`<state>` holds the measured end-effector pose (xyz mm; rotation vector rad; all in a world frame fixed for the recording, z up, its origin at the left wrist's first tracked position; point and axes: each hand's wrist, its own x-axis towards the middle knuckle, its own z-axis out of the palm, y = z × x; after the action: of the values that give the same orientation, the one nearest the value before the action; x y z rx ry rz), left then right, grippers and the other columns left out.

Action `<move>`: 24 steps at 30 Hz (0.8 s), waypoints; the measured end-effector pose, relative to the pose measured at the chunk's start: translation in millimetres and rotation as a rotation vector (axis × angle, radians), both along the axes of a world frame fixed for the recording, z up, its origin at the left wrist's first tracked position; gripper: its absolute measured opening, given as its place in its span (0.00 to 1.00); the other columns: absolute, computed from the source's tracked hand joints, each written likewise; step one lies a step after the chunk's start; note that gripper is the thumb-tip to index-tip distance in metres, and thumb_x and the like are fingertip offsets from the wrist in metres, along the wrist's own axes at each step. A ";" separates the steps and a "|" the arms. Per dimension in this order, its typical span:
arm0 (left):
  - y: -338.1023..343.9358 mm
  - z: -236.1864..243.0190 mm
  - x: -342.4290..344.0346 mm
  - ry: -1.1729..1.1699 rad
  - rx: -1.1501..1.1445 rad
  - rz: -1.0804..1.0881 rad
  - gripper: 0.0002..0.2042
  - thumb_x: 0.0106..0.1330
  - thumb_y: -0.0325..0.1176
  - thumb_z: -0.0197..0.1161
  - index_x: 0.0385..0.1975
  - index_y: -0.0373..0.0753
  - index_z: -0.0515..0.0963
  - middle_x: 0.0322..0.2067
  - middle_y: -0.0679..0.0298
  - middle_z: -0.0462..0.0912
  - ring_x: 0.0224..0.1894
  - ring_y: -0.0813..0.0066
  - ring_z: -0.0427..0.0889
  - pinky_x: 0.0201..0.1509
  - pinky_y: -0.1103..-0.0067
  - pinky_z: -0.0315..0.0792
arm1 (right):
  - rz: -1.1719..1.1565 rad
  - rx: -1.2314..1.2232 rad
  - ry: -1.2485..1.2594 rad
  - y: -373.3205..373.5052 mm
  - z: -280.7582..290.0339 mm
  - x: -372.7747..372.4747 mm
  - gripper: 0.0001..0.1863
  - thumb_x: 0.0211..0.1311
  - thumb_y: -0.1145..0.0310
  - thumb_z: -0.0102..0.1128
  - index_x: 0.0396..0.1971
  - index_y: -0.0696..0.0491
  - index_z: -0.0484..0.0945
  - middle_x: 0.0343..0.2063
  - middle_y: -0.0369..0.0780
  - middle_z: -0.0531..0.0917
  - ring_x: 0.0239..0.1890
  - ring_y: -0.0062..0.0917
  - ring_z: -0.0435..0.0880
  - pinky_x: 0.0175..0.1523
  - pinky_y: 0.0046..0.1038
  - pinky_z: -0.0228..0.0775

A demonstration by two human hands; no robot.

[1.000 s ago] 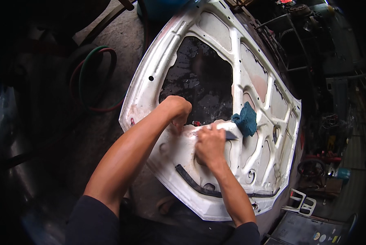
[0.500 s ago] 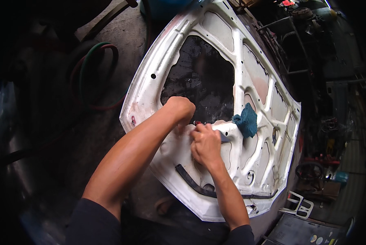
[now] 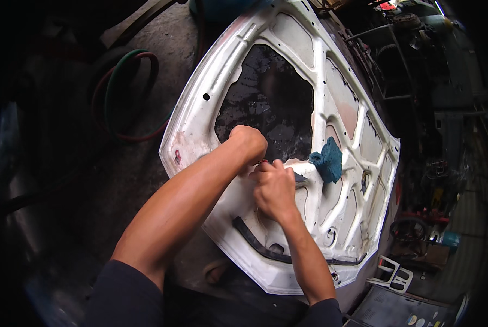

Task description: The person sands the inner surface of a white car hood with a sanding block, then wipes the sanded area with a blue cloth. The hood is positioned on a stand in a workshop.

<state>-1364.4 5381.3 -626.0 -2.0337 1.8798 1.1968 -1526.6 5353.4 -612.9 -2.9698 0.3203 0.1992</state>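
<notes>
A white car bonnet [image 3: 186, 128] lies with its ribbed inner side up, with a large dark opening [image 3: 265, 103] in it. Bent at the wrist, my left hand [image 3: 248, 144] is closed at the lower edge of that opening, its fingers hidden. My right hand [image 3: 275, 189] is curled beside it, low over the panel. Between them shows a bit of something small and red [image 3: 263, 161], too covered to name. A flat grey piece [image 3: 300, 178] sticks out past my right hand; I cannot tell whether it is held. A crumpled teal cloth [image 3: 328, 161] rests on the ribs to the right.
A black rubber strip [image 3: 255, 243] runs along the bonnet's near edge. Red and green hoses [image 3: 108, 103] coil on the floor at left. On the right are a metal frame [image 3: 399, 60], a white plastic piece [image 3: 393, 275] and a dark flat panel [image 3: 396, 308].
My left hand has shifted slightly right and up, closing the gap to my right hand. The red thing is more covered now. The cloth stays in place.
</notes>
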 end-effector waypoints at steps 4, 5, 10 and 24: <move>-5.1 -5.9 -1.5 -0.030 -0.004 0.063 0.15 0.49 0.34 0.68 0.39 0.46 0.84 0.40 0.67 0.84 0.40 0.70 0.84 0.38 0.70 0.76 | -0.346 -0.414 0.125 -3.4 1.4 -4.6 0.13 0.40 0.72 0.56 0.28 0.49 0.85 0.30 0.35 0.81 0.37 0.32 0.73 0.41 0.36 0.61; -6.5 -7.3 -1.9 -0.023 -0.012 0.059 0.14 0.49 0.34 0.68 0.38 0.47 0.84 0.39 0.68 0.84 0.39 0.71 0.83 0.36 0.71 0.75 | -0.226 -0.411 0.178 -1.7 0.0 -6.4 0.13 0.40 0.73 0.54 0.27 0.50 0.85 0.29 0.34 0.82 0.37 0.32 0.73 0.41 0.35 0.62; -13.6 -14.9 -4.9 -0.014 -0.013 0.058 0.12 0.47 0.34 0.68 0.34 0.48 0.84 0.34 0.73 0.83 0.32 0.76 0.80 0.28 0.75 0.68 | -0.287 -0.133 0.002 -2.1 -11.5 -10.7 0.14 0.40 0.75 0.49 0.26 0.51 0.84 0.34 0.36 0.83 0.38 0.35 0.75 0.41 0.35 0.65; -4.8 -1.7 5.5 -0.019 -0.013 0.000 0.18 0.43 0.36 0.75 0.35 0.42 0.84 0.37 0.63 0.85 0.42 0.67 0.84 0.44 0.72 0.77 | -0.406 -0.291 0.017 4.3 -2.7 -3.1 0.14 0.44 0.73 0.51 0.30 0.49 0.84 0.36 0.34 0.83 0.39 0.33 0.73 0.42 0.36 0.62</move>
<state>-1358.9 5376.5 -627.7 -2.0447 1.8841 1.1637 -1529.7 5357.8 -615.6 -3.0920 1.0196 0.1387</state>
